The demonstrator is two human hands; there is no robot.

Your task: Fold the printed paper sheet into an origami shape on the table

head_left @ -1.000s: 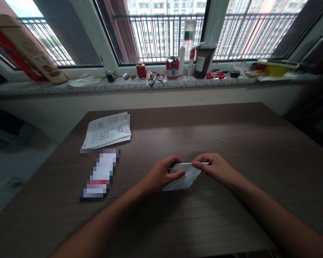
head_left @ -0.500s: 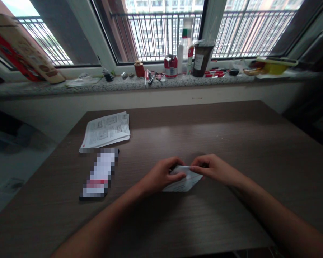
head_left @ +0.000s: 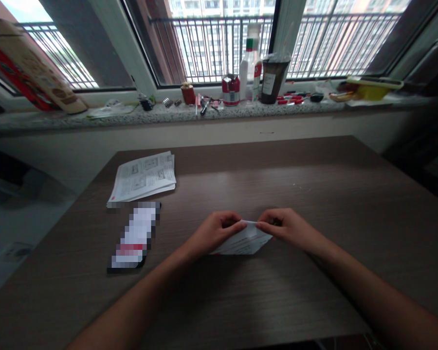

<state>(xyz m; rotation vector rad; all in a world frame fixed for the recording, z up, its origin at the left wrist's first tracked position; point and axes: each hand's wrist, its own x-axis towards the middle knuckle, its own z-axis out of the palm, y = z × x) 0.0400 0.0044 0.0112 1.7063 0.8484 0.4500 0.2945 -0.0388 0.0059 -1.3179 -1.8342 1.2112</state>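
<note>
A folded white paper [head_left: 242, 241] with printed lines is held up between both hands over the brown table [head_left: 219, 306]. My left hand [head_left: 219, 228] pinches its top edge near the middle, thumb on the near side. Just to the right, my right hand [head_left: 282, 223] grips the same edge between thumb and fingers. A small gap separates the two thumb tips. The paper narrows to a slanted corner below my right hand. Part of its left side is hidden by my left hand.
A stack of printed sheets [head_left: 144, 179] lies at the table's back left, with a phone [head_left: 135, 236] in front of it. On the granite sill [head_left: 113, 119] stand a red can [head_left: 230, 90], bottles [head_left: 246, 73], a dark cup [head_left: 273, 80] and a yellow container [head_left: 375, 91].
My left hand has moved slightly up and left, and its thumb now pinches the paper's top edge. The paper has tilted a little and shows more of its left part.
</note>
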